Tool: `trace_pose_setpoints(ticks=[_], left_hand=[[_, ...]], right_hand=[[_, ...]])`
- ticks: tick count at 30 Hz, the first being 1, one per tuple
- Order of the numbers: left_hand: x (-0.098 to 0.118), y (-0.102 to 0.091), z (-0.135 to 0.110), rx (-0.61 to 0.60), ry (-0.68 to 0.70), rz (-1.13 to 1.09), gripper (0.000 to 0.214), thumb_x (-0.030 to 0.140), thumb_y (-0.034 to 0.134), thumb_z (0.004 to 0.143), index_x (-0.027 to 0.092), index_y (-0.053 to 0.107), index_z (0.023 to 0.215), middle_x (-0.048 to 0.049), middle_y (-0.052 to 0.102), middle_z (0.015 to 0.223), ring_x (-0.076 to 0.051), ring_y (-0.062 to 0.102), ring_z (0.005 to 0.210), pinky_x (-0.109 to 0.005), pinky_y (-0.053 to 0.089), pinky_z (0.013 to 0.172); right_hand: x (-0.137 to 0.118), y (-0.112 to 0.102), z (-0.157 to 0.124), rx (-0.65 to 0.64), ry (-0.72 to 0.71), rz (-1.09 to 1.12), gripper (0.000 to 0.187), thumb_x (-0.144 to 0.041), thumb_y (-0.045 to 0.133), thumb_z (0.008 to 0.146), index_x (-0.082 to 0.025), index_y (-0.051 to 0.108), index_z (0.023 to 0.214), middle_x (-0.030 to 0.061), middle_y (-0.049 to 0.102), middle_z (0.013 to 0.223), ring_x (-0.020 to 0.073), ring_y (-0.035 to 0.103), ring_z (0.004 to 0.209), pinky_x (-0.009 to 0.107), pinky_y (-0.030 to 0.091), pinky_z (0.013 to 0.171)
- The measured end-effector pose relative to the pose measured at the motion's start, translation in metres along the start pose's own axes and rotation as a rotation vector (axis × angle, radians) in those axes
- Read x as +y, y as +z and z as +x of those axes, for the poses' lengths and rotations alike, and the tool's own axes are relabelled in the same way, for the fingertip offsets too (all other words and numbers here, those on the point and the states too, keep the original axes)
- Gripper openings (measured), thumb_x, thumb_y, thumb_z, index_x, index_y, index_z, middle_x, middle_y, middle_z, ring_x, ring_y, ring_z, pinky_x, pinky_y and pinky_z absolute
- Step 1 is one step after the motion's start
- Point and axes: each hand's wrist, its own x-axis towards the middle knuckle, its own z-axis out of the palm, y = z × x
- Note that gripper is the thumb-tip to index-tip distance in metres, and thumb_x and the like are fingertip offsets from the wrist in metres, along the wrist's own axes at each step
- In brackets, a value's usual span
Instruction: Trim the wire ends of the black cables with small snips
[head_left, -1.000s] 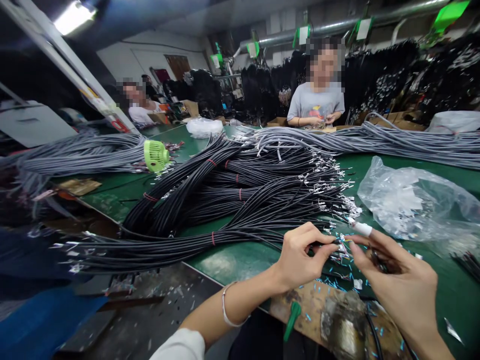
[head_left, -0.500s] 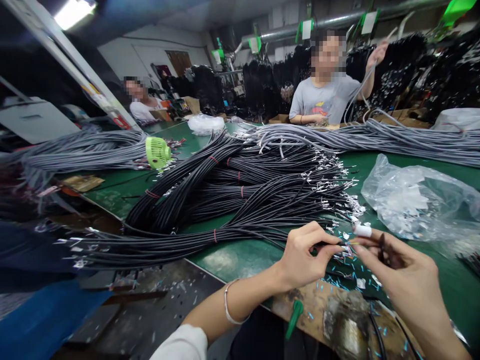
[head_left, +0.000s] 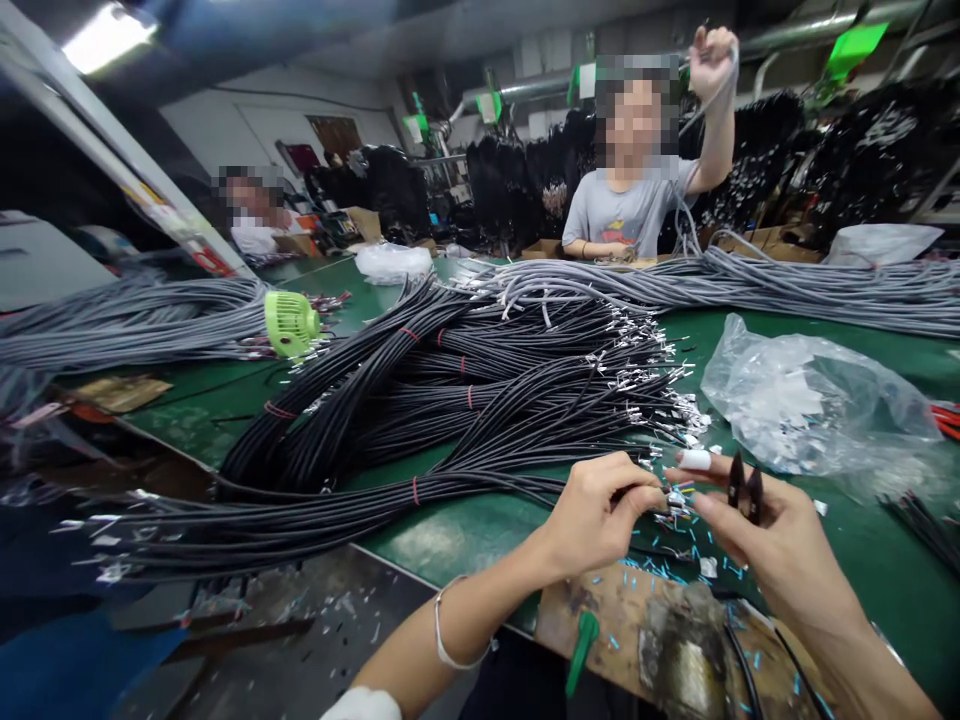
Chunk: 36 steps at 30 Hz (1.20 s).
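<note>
My left hand pinches the end of a black cable between thumb and forefinger. Thin coloured wires fan out from that end, toward my right hand. My right hand has a white wrap on one fingertip, and its thumb and forefinger are apart beside the wires. A dark tool with two pointed prongs is tucked in its palm, prongs up; its handles are hidden. Bundles of black cables with stripped white ends lie left of and behind my hands.
Blue wire scraps litter the green table. Nearby sit a wooden board with a metal block and green lever, a clear plastic bag, a green fan and grey cables. A co-worker stands opposite.
My right thumb and forefinger have parted from the wires, and the tool's prongs now point upward. My left hand keeps its pinch. The co-worker's raised hand is higher. The view has shifted slightly.
</note>
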Motion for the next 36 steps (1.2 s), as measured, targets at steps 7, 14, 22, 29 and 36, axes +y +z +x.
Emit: trace_pose_setpoints(ticks=[7,14,22,29,36], left_hand=[[0.004,0.001,0.0,0.1,-0.057,0.019,0.021,0.023,0.057,0.085,0.011,0.069,0.072,-0.0038,0.062,0.061,-0.011,0.051,0.053,-0.022,0.039,0.05],[-0.002,0.002,-0.002,-0.022,0.027,0.119,0.016,0.019,0.057,0.084,0.012,0.071,0.08,-0.0036,0.061,0.067,-0.012,0.053,0.057,-0.023,0.042,0.054],[-0.002,-0.005,0.002,-0.168,0.046,0.068,0.02,0.016,0.05,0.088,0.012,0.068,0.08,-0.004,0.061,0.069,-0.013,0.056,0.064,-0.023,0.043,0.061],[-0.005,-0.002,0.003,-0.105,-0.036,-0.073,0.026,0.018,0.048,0.089,0.011,0.066,0.072,-0.0037,0.062,0.065,-0.012,0.054,0.06,-0.021,0.04,0.059],[-0.005,0.001,0.001,-0.052,-0.086,-0.093,0.027,0.02,0.049,0.089,0.009,0.066,0.071,-0.0029,0.059,0.062,-0.011,0.051,0.057,-0.021,0.037,0.056]], right_hand=[[0.005,0.001,-0.009,0.153,-0.194,-0.152,0.028,-0.027,0.072,0.069,-0.021,0.069,0.096,0.0028,0.075,0.079,0.0168,0.07,0.064,0.025,0.059,0.062],[0.007,-0.007,-0.004,0.107,-0.101,-0.222,0.026,-0.027,0.073,0.063,-0.018,0.073,0.087,0.0042,0.075,0.074,0.0213,0.072,0.065,0.028,0.06,0.065],[0.001,-0.01,0.001,-0.136,-0.034,-0.117,0.024,-0.027,0.07,0.07,-0.016,0.068,0.09,0.0055,0.073,0.075,0.019,0.07,0.066,0.025,0.057,0.058],[0.006,0.003,-0.002,-0.026,-0.047,0.035,0.026,-0.032,0.07,0.073,-0.018,0.067,0.095,0.0071,0.073,0.087,0.0139,0.066,0.067,0.021,0.055,0.06],[0.008,0.002,-0.005,-0.103,0.048,0.144,0.046,-0.037,0.068,0.077,-0.02,0.058,0.118,0.0125,0.069,0.106,0.0013,0.038,0.037,0.019,0.035,0.033]])
